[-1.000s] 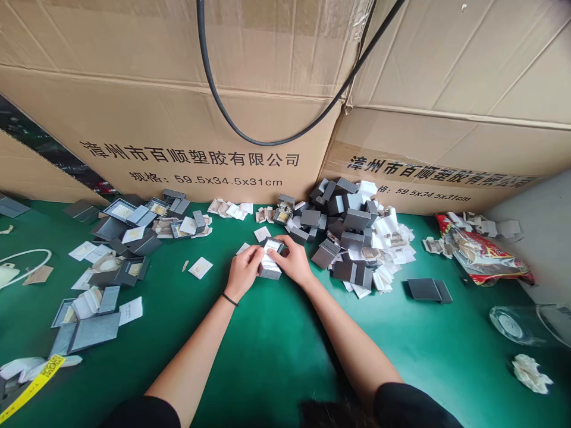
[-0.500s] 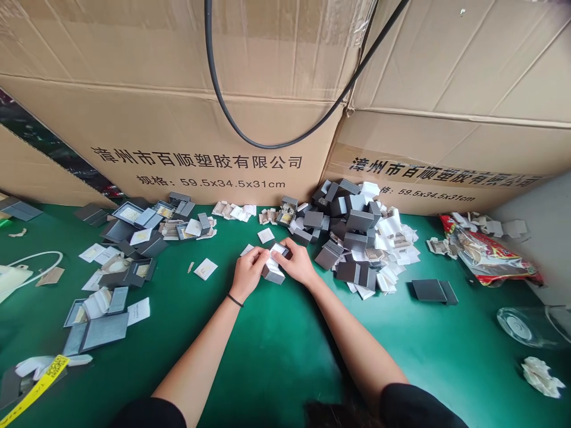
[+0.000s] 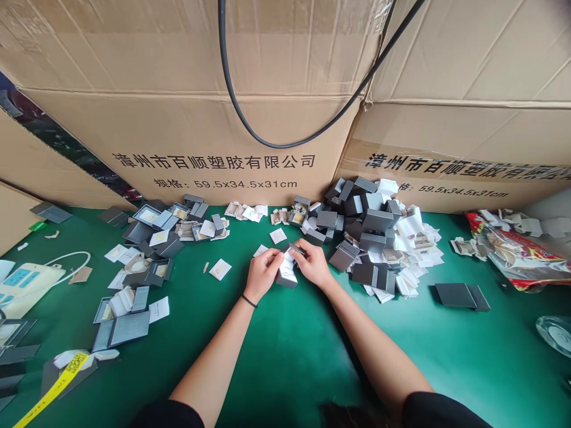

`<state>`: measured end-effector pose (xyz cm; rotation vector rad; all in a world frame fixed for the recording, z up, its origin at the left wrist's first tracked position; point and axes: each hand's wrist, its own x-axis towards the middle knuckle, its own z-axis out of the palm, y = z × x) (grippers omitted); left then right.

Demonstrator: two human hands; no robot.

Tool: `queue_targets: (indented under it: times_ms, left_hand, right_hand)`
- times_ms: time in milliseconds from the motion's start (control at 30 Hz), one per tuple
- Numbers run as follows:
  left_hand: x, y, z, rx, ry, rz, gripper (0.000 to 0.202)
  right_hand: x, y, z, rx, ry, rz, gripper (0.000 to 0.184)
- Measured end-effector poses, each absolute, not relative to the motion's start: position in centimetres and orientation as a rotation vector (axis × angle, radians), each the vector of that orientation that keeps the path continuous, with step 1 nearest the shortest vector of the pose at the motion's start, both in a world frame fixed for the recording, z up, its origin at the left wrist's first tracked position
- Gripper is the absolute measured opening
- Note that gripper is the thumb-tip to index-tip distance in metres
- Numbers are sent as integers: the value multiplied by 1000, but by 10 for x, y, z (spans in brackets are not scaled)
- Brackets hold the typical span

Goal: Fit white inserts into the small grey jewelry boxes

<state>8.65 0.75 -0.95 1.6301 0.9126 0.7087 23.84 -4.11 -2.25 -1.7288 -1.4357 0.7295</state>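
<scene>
A small dark grey gift box (image 3: pixel 286 279) with white paper in it is between my two hands at the middle of the table. My left hand (image 3: pixel 263 274) pinches it from the left, thumb and fingertips at the white part. From the right, my right hand (image 3: pixel 314 263) grips the grey flap, its thumb on top. My fingers partly cover the inside of the box. Just beyond my hands lie a white square packet (image 3: pixel 278 236) and, to the left, another white packet (image 3: pixel 220 269).
Grey boxes and white paper form a heap (image 3: pixel 372 232) on the right. Opened boxes (image 3: pixel 151 232) spread over the left side. Behind stand large cartons (image 3: pixel 214 137) with a black cable (image 3: pixel 276 144) hanging in front. A red snack bag (image 3: pixel 517 255) and glass jar (image 3: pixel 555 334) are far right.
The view has turned slightly left, so things sit further right. Both hands still hold the box, and the grey flap by my right hand now shows more of its dark outer face.
</scene>
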Motion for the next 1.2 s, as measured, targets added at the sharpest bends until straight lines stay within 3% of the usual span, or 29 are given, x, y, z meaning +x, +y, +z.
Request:
queue_targets:
  times_ms: [500, 700, 1200]
  left_hand:
    - [82, 4, -9, 1669, 624, 636, 58]
    - [83, 6, -16, 1778, 721, 573, 67]
    - [83, 7, -20, 1830, 762, 572, 62]
  right_hand:
    - [239, -39, -27, -1861, -1139, 621, 72]
    - [239, -38, -29, -1841, -1161, 611, 69]
    - [238, -38, -27, -1864, -1221, 613, 67]
